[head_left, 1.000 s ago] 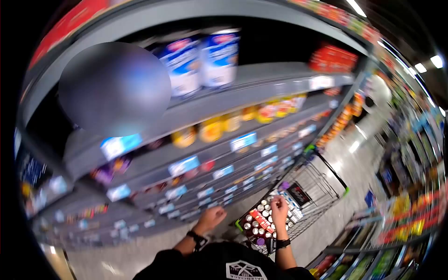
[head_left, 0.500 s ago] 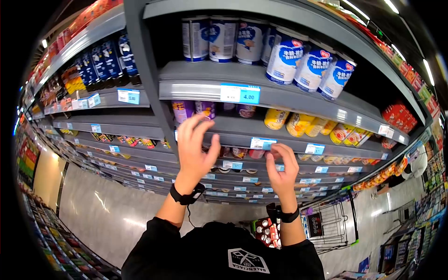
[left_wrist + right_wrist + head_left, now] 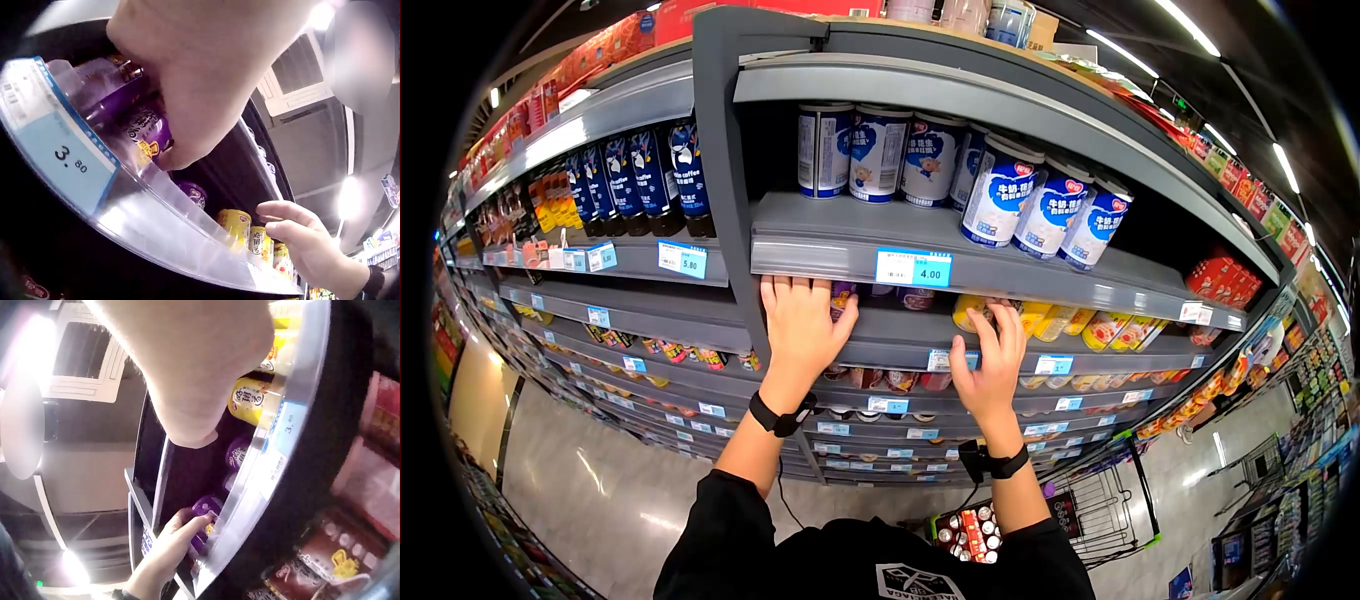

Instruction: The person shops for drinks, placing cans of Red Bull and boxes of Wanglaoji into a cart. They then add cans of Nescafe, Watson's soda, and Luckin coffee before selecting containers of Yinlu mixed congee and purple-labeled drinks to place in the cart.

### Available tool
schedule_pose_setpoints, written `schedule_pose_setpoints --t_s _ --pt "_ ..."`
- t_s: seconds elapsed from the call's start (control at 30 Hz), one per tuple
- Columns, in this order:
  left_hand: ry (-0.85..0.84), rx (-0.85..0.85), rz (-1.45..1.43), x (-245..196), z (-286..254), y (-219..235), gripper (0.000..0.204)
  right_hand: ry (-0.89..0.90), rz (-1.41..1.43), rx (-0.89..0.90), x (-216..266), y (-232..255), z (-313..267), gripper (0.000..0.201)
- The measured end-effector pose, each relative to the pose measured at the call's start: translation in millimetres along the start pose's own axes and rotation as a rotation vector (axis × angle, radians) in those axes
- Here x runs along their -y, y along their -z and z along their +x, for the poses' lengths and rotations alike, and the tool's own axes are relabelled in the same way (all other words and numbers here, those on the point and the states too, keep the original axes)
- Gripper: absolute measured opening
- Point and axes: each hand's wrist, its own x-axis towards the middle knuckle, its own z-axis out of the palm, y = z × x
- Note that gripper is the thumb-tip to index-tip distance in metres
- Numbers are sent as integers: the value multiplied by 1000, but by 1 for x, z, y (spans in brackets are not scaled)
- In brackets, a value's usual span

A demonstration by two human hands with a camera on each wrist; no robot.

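My left hand [image 3: 802, 325] reaches under the upper shelf's edge to a purple can [image 3: 147, 130] at the front of the second shelf. In the right wrist view its thumb and fingers grip that can near the top. Another purple can stands beside it, partly behind the clear shelf lip. My right hand [image 3: 992, 372] is held in front of the same shelf, fingers loosely bent with nothing in them. A yellow can [image 3: 249, 400] sits closest to it, among a row of yellow cans. The left fingertips are hidden in the left wrist view.
Blue-and-white cans [image 3: 998, 195] fill part of the shelf above, over a price tag [image 3: 913, 268]. Dark blue coffee bottles [image 3: 688, 180] stand to the left. A shopping cart [image 3: 1105, 510] with a pack of cans [image 3: 968, 533] waits below on the right.
The view has swung left to face the shelves. Both hands have risen from low near the cart to the second shelf, and the left hand has taken hold of a purple can.
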Motion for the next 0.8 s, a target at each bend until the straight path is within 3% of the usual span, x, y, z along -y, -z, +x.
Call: schedule_pose_setpoints --t_s 0.13,0.23,0.37,0.43,0.5,0.6,0.8 --pt "29 63 20 2 -2 -6 56 -19 -30 -39 -2 -3 -6 37" --pt "16 44 2 5 -3 -7 57 47 140 -103 12 -13 -5 32" --pt "-9 -32 -80 10 -3 -11 57 29 361 54 50 -39 10 35" --pt "-15 -41 -85 11 -5 -13 56 -11 328 66 65 -54 23 36" --pt "-51 -87 -182 15 -4 -14 57 -34 353 51 72 -74 31 36" --pt "-74 -136 -300 19 -11 -14 47 -160 435 169 73 -102 38 37" --pt "-108 -233 -542 24 -29 -29 36 -169 423 75 77 -115 39 49"
